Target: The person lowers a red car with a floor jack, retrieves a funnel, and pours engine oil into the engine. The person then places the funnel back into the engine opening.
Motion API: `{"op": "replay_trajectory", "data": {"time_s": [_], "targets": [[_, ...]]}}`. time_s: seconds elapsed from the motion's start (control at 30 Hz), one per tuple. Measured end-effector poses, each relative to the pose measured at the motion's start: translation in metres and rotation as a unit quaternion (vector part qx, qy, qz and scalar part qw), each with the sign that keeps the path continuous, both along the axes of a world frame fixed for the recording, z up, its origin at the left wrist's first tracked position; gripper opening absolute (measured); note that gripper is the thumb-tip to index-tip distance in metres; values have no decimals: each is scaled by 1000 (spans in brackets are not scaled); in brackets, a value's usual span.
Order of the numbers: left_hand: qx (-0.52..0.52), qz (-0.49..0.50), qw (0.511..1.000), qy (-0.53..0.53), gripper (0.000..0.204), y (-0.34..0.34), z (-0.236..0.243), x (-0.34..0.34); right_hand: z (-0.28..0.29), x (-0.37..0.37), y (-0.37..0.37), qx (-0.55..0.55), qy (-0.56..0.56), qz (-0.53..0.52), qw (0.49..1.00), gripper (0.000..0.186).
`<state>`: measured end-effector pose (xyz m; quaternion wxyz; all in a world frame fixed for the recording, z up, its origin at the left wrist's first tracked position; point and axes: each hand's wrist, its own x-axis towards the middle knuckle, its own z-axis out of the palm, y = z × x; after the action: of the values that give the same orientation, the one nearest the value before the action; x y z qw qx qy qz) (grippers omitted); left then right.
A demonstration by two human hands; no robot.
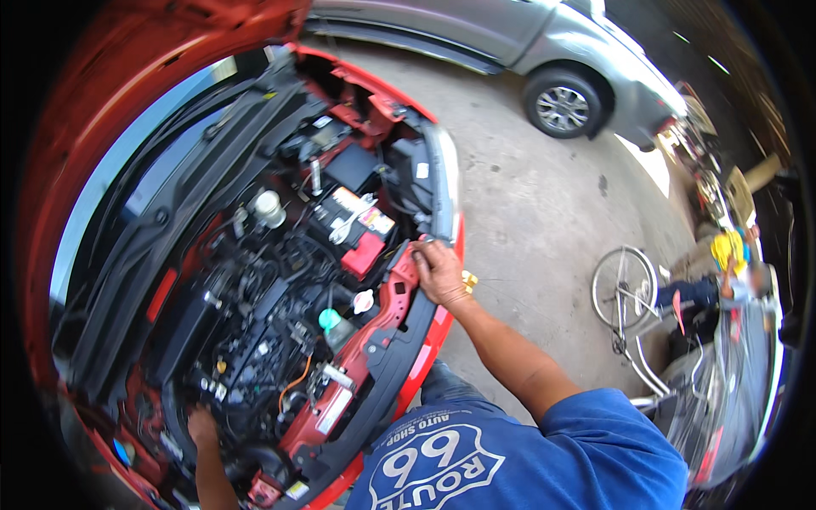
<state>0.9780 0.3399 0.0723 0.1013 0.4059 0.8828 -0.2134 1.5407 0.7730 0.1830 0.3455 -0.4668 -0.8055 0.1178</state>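
A red car's engine bay fills the left half under its raised hood [110,110]. My left hand [202,425] reaches down into the bay, beside the hoses and wiring near the black engine cover [183,327]; its fingers are hidden. Curled over the red front panel [395,293], my right hand [440,274] grips the edge behind the headlight [444,187]. Close to that hand sits the battery [344,217], with a red terminal cover [364,255]. A white round cap [363,301] and a bottle with a green cap [329,320] lie nearer my body.
Across the concrete floor [518,212] stands a silver pickup [501,38]. A bicycle [625,289] is to the right, near a person in dark trousers [688,293] and a car draped in clear plastic [722,391]. A white-capped fluid reservoir [269,208] rises at the bay's far side.
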Motion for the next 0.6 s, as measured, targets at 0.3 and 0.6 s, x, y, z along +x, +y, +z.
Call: {"op": "replay_trajectory", "data": {"time_s": [0.3, 0.6], "targets": [[-130, -186, 974, 3, 46, -3, 9, -17, 4, 4, 0, -51, -31, 16, 998, 26], [90, -123, 980, 124, 45, -19, -28, -2, 4, 4, -1, -46, -16, 20, 999, 26]]}}
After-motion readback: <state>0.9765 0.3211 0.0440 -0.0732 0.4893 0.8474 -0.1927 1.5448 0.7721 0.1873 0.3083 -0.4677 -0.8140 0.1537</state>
